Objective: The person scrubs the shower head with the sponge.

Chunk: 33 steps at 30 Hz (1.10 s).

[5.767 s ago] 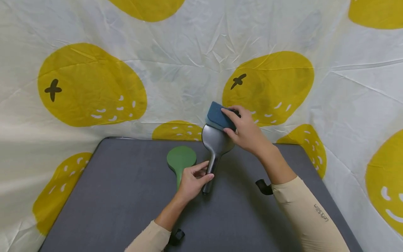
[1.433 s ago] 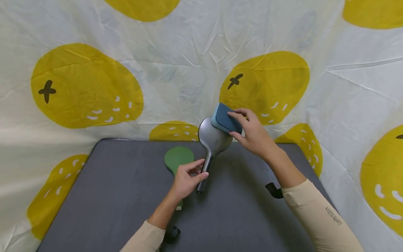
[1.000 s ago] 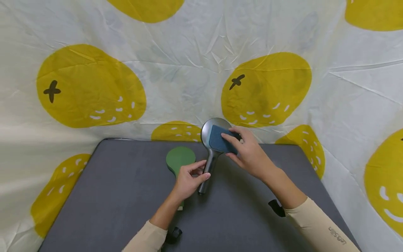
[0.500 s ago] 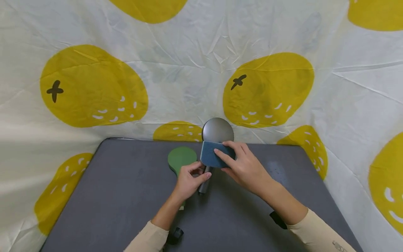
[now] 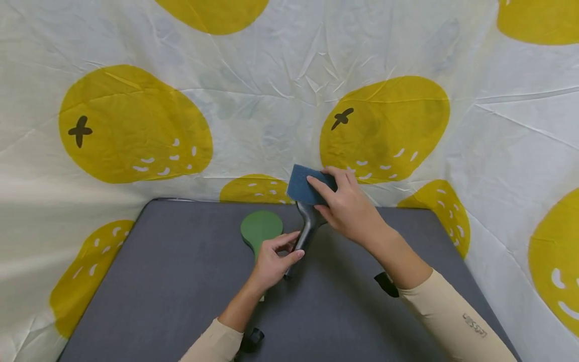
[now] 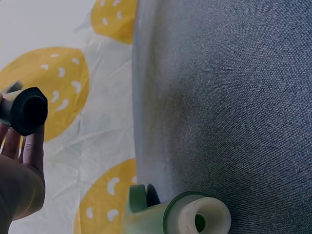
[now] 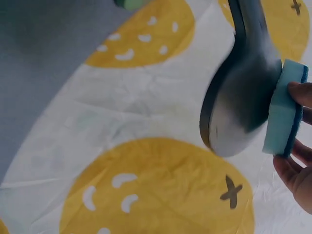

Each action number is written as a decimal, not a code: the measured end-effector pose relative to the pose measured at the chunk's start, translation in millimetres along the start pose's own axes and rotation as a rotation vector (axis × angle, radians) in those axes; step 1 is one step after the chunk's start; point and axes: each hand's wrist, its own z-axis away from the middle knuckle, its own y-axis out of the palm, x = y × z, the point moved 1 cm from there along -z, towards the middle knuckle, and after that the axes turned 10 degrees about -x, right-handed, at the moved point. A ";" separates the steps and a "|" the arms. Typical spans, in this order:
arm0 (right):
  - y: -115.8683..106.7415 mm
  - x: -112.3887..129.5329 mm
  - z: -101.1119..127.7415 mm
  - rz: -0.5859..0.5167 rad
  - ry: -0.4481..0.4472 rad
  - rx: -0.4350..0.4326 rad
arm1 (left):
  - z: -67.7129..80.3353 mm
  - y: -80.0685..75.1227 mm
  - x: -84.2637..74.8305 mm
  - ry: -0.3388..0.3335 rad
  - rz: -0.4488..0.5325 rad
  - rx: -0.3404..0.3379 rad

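A person stands at a dark grey table (image 5: 181, 301) with a white and yellow cloth (image 5: 135, 125) hung up behind it. The left hand (image 5: 271, 261) holds the thin handle of a grey shower head (image 5: 305, 232), with the fingers and thumb curled round it. The handle's dark end points down toward the table, and the round top of the shower head is lifted up, away from the person.

The right hand (image 5: 348, 206) holds a blue sponge (image 5: 305, 190). The fingers lie over the front of the sponge and the thumb is tucked under it. The sponge is pressed flat against the back of the round top, so from above the sponge and the hand hide most of that top. From the right wrist you can see the sponge (image 7: 285, 114) touching the curved grey back of the shower head (image 7: 241, 97), with the flat face turned the other way, toward the cloth.

A green shower head (image 5: 260, 230) lies flat on the table just beside the left hand, on the left side of it. Its handle runs under that hand. From the left wrist you can see its pale green end with a hole in it (image 6: 197, 219)
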 end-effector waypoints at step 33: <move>11.3 9.1 56.5 -0.031 -0.060 -0.034 | 0.1 -1.1 -1.2 -0.081 0.079 -0.014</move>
